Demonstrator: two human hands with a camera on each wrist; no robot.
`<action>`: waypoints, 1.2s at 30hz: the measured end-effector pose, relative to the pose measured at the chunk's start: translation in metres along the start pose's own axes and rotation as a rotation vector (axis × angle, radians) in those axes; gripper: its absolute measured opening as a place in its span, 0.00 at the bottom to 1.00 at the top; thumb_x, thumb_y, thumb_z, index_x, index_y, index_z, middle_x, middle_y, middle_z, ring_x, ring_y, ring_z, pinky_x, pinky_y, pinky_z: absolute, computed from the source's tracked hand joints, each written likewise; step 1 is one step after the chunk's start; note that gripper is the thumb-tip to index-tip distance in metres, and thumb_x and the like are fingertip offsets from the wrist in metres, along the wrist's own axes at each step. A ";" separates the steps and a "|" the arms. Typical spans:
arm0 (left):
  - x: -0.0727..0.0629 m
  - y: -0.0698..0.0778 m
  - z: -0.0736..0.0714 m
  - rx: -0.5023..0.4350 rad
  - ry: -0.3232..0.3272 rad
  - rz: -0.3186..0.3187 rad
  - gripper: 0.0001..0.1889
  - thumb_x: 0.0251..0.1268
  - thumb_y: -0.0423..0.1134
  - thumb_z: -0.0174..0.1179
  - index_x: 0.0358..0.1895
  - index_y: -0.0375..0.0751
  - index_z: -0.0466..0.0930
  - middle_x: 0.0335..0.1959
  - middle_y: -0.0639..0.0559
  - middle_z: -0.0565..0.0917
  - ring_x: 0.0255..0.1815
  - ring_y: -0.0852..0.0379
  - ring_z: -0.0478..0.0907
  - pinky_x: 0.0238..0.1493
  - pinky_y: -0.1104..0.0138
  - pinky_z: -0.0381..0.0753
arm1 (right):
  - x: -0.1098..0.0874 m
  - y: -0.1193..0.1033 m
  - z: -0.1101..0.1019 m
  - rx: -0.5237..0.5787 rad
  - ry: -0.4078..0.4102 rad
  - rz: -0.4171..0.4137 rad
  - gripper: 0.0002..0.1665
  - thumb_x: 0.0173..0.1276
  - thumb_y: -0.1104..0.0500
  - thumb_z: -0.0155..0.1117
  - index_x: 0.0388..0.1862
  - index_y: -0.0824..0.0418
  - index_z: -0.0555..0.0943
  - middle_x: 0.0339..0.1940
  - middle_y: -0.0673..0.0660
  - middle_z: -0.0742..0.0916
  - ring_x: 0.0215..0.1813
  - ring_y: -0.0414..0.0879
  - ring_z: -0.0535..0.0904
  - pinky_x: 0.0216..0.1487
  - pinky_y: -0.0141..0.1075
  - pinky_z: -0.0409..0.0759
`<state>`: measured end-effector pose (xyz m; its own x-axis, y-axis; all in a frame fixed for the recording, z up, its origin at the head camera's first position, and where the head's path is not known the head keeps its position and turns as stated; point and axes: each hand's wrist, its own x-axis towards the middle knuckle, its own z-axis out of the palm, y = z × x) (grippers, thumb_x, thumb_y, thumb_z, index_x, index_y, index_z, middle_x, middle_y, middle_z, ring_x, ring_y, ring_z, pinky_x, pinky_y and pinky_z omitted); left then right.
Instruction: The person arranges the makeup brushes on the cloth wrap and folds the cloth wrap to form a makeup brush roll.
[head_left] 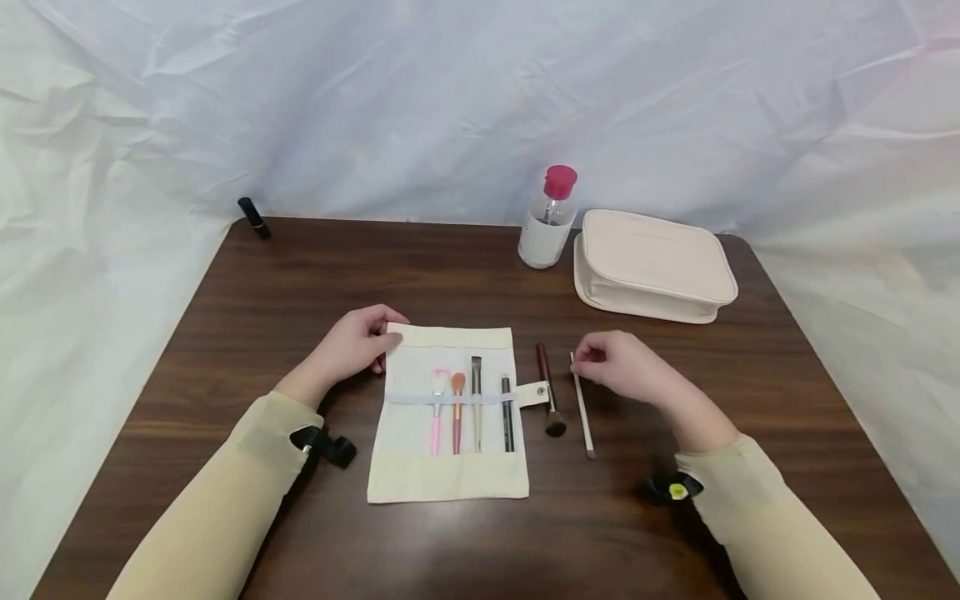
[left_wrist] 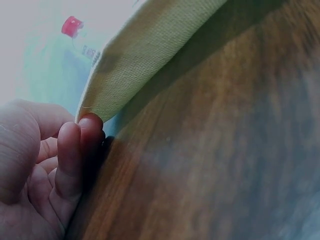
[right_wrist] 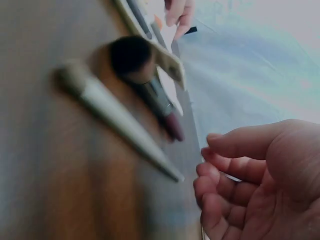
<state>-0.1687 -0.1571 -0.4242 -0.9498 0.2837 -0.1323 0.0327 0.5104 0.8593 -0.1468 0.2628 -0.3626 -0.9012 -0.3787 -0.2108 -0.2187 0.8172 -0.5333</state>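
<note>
A cream fabric makeup brush roll [head_left: 447,478] lies unfolded on the table. My left hand [head_left: 350,343] pinches its upper left corner between thumb and fingers; in the left wrist view that edge [left_wrist: 145,57] is lifted off the wood. Tucked under the roll's elastic band are a pink brush [head_left: 437,423], an orange-tipped brush [head_left: 457,417], a flat dark-tipped brush [head_left: 476,400] and a dark slim brush [head_left: 507,417]. My right hand [head_left: 622,364], fingers loosely bent, is by the handle end of a thin pale brush [head_left: 582,408]; the right wrist view shows a small gap between them.
Between the roll's snap tab [head_left: 533,393] and the pale brush lies a dark red-handled brush [head_left: 546,379]. Farther back stand a pink-capped bottle [head_left: 545,237] and a cream zip case [head_left: 652,258]. A black tube [head_left: 253,218] is at the table's far left corner.
</note>
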 end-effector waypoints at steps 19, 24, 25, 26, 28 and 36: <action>0.001 -0.001 -0.002 0.016 0.017 -0.010 0.13 0.75 0.39 0.61 0.58 0.48 0.81 0.30 0.45 0.82 0.20 0.47 0.80 0.25 0.60 0.86 | -0.038 -0.021 0.037 -0.365 0.065 0.198 0.08 0.64 0.55 0.63 0.30 0.56 0.75 0.24 0.53 0.80 0.25 0.51 0.75 0.22 0.45 0.72; 0.002 0.001 -0.001 0.006 0.010 -0.002 0.13 0.75 0.39 0.60 0.59 0.47 0.81 0.30 0.44 0.82 0.20 0.48 0.80 0.25 0.60 0.85 | -0.037 -0.021 0.039 -0.376 0.066 0.202 0.11 0.66 0.52 0.59 0.30 0.58 0.73 0.24 0.55 0.79 0.24 0.52 0.76 0.22 0.47 0.73; 0.002 0.001 0.000 0.004 0.009 -0.001 0.13 0.75 0.39 0.61 0.59 0.47 0.81 0.30 0.44 0.82 0.20 0.48 0.80 0.25 0.61 0.85 | -0.037 -0.020 0.038 -0.351 0.074 0.198 0.11 0.67 0.52 0.58 0.31 0.58 0.73 0.23 0.55 0.79 0.24 0.52 0.75 0.22 0.46 0.72; 0.002 0.001 0.000 0.001 0.008 -0.001 0.13 0.75 0.39 0.61 0.58 0.47 0.81 0.30 0.44 0.82 0.20 0.48 0.80 0.25 0.61 0.85 | -0.037 -0.020 0.038 -0.319 0.084 0.192 0.10 0.68 0.53 0.57 0.31 0.58 0.73 0.22 0.54 0.78 0.23 0.51 0.74 0.21 0.44 0.71; 0.002 0.002 0.001 -0.001 0.007 -0.002 0.13 0.75 0.39 0.61 0.58 0.46 0.82 0.30 0.44 0.82 0.19 0.48 0.80 0.25 0.61 0.85 | -0.038 -0.017 0.037 -0.229 0.098 0.173 0.08 0.69 0.54 0.57 0.34 0.57 0.73 0.20 0.53 0.77 0.21 0.49 0.72 0.22 0.41 0.69; 0.001 0.001 0.000 -0.005 0.005 -0.006 0.13 0.75 0.38 0.60 0.58 0.46 0.82 0.30 0.44 0.82 0.19 0.49 0.80 0.25 0.61 0.85 | -0.034 -0.010 0.037 0.069 0.200 -0.045 0.09 0.70 0.66 0.58 0.47 0.58 0.76 0.26 0.48 0.79 0.25 0.43 0.71 0.29 0.35 0.71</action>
<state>-0.1692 -0.1559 -0.4235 -0.9515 0.2764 -0.1350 0.0253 0.5079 0.8611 -0.0997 0.2519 -0.3808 -0.9489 -0.3149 -0.0218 -0.2408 0.7669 -0.5949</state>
